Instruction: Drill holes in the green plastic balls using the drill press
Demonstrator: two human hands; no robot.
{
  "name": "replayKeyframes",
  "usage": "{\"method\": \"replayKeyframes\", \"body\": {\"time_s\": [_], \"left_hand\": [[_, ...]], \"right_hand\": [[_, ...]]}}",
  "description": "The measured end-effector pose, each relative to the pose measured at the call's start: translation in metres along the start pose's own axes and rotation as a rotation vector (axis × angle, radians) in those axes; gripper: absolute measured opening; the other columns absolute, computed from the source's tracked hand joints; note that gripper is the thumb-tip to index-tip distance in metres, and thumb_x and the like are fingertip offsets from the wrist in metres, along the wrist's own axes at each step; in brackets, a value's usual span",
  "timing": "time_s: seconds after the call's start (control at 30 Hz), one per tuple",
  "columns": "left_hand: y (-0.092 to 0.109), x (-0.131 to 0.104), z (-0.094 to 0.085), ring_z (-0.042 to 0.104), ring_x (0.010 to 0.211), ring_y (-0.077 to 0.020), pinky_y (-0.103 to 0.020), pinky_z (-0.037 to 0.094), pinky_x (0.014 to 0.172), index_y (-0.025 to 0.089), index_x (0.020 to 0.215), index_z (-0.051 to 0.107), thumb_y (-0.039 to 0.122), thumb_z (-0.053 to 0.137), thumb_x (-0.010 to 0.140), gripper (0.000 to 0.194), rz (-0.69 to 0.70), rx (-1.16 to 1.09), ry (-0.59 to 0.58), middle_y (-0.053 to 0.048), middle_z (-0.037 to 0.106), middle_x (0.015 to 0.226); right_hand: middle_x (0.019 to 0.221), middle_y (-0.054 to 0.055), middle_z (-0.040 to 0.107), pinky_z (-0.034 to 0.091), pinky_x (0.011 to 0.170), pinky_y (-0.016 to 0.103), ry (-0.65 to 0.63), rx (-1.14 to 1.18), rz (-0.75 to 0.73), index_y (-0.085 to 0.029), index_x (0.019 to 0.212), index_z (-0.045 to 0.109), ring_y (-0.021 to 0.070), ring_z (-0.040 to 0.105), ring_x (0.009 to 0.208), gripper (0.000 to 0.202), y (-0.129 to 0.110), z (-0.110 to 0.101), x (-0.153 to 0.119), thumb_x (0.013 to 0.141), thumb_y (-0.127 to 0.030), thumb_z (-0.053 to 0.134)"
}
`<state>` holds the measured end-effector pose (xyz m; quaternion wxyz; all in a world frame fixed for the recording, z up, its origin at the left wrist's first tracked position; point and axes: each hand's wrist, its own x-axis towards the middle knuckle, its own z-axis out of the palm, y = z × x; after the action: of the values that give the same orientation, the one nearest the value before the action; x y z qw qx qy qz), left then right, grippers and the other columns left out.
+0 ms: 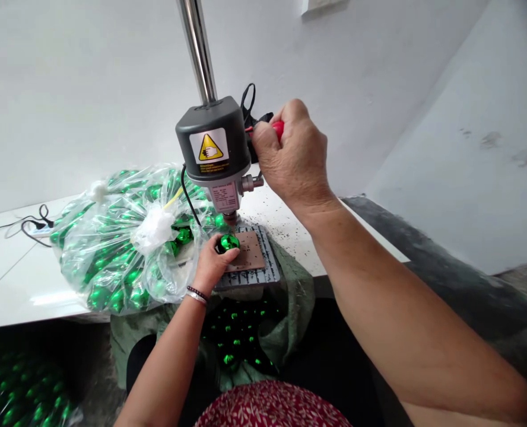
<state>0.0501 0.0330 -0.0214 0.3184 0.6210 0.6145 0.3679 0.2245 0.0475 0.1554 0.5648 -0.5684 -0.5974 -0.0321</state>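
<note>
A shiny green ball [229, 242] sits on a brown board [251, 252] on the grey slotted base plate [270, 261]. My left hand [212, 261] grips the ball from the left, fingers and thumb around it. Right above the ball is the tip of a dark grey press machine [214, 142] with a yellow warning label, mounted on a metal column [196, 47]. My right hand [292, 151] is closed around a red-knobbed handle [278, 129] at the machine's right side. Most of the handle is hidden by the fingers.
Clear plastic bags [125, 243] of green balls lie left of the machine on the white table [23, 284]. Green cloth [297, 296] hangs at the table edge, with more green balls [234, 342] below. Another pile [23, 385] is at lower left. Dark crumbs surround the base.
</note>
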Motion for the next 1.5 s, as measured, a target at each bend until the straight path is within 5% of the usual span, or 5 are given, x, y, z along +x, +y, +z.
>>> {"method": "replayKeyframes", "body": {"time_s": [0.43,0.73,1.13,1.5], "left_hand": [[-0.001,-0.004,0.007,0.061,0.108,-0.0287,-0.041,0.043,0.097,0.02,0.124,0.059,0.043,0.067,0.076,0.054,0.05,0.071,-0.049,-0.009,0.069,0.112],[-0.001,0.003,0.004,0.063,0.099,-0.0235,-0.036,0.045,0.095,0.024,0.115,0.065,0.038,0.073,0.07,0.047,0.034,0.01,-0.096,-0.002,0.071,0.1],[0.009,-0.006,0.01,0.06,0.095,-0.0274,-0.036,0.045,0.086,0.023,0.103,0.071,0.033,0.076,0.064,0.04,0.028,0.008,-0.011,-0.004,0.071,0.085],[-0.003,-0.005,0.019,0.054,0.106,-0.0342,-0.05,0.034,0.099,0.03,0.114,0.069,0.044,0.073,0.069,0.048,0.01,0.207,0.008,-0.007,0.068,0.093]], "right_hand": [[0.069,-0.001,0.044,0.044,0.076,0.03,-0.029,-0.049,0.079,-0.022,0.078,0.031,0.0132,0.059,0.075,0.019,-0.007,-0.003,0.0,0.088,-0.035,0.041],[0.07,-0.001,0.045,0.045,0.075,0.029,-0.003,-0.02,0.015,-0.022,0.079,0.032,0.0126,0.059,0.076,0.019,-0.001,-0.001,-0.002,0.088,-0.037,0.039],[0.071,0.0,0.048,0.046,0.07,0.03,-0.027,-0.062,0.014,-0.022,0.083,0.039,0.0147,0.058,0.072,0.019,0.0,-0.005,-0.011,0.09,-0.04,0.04],[0.063,-0.003,0.043,0.039,0.061,0.027,0.086,-0.015,-0.037,-0.021,0.076,0.041,0.0093,0.039,0.057,0.024,0.005,-0.004,-0.014,0.085,-0.043,0.047]]}}
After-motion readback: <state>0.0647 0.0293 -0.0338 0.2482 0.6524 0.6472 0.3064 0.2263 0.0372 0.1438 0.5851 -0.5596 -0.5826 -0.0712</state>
